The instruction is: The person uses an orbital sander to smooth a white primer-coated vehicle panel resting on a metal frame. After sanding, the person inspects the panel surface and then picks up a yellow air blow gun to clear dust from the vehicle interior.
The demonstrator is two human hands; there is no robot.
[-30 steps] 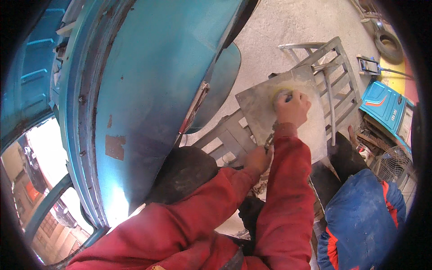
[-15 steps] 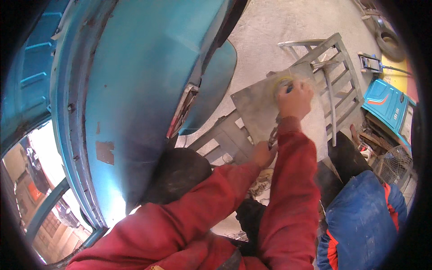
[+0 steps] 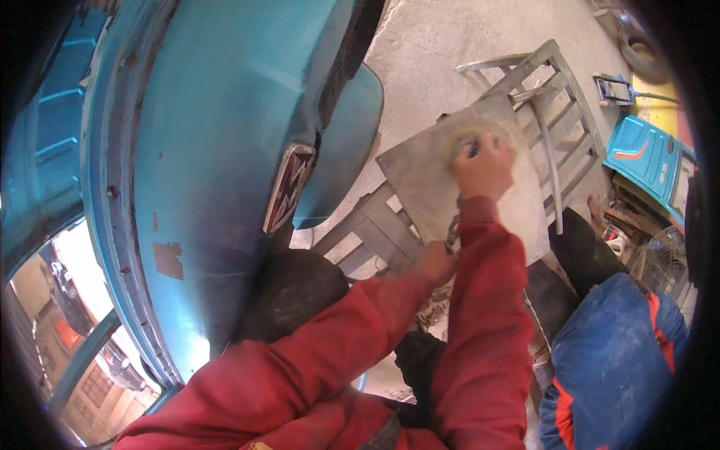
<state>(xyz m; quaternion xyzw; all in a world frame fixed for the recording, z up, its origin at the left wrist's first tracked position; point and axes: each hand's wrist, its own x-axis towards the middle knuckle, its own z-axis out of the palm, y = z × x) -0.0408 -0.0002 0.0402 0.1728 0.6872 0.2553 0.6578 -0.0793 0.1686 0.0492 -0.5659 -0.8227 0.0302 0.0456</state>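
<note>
In the head view, the right hand is clenched on a small blue-tipped tool, perhaps a marker or scriber, pressed to the far part of a flat grey metal sheet. The sheet lies tilted on a grey slatted metal frame that rests on the concrete floor. A pale ring shows on the sheet around the tool tip, so the marking or rubbing there looks under way, with most of the sheet bare and untouched. The left hand grips the sheet's near edge, holding it steady; its fingers are partly hidden by the red sleeve. A teal vehicle body fills the left side, and a blue bundle lies at lower right.
</note>
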